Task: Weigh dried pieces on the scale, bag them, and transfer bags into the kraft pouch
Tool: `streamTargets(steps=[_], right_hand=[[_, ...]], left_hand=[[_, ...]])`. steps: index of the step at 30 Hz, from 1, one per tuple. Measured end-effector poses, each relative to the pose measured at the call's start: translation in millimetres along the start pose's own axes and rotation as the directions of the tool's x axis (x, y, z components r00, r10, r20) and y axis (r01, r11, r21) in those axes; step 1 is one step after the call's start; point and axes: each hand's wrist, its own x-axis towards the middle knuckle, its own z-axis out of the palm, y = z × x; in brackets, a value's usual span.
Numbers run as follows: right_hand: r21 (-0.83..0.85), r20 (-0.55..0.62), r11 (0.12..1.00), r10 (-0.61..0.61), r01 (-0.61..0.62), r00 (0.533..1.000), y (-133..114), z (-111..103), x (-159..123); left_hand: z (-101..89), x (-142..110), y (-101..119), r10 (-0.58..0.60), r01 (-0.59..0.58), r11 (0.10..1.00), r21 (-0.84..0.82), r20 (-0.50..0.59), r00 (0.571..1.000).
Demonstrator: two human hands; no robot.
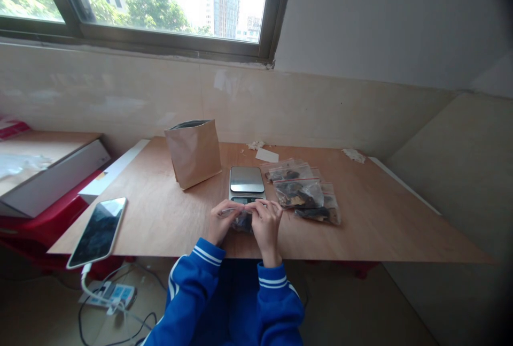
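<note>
My left hand and my right hand meet at the front of the table, fingers pinched on the top edge of a small clear zip bag. Dark pieces show inside this bag, partly hidden by my fingers. Just beyond my hands stands a digital kitchen scale with a bare steel plate; its display is partly covered. To the right of the scale lie several zip bags with red seal strips, overlapping, holding dark and tan dried pieces.
A brown kraft paper pouch stands upright with its top open, left of the scale. A white card lies behind the scale. At the left edge a phone is plugged into a cable, above a power strip.
</note>
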Motion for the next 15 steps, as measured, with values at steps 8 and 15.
streamTargets(steps=[8,15], right_hand=[[-0.051,-0.018,0.999,0.010,-0.011,1.000,17,-5,-1],[-0.031,-0.027,0.999,0.010,-0.010,1.000,23,-2,-4]], left_hand=[[1.2,1,-2,-0.044,0.042,0.999,-0.034,-0.031,0.999],[0.2,2,0,-0.109,0.100,0.985,-0.141,-0.053,0.993]])
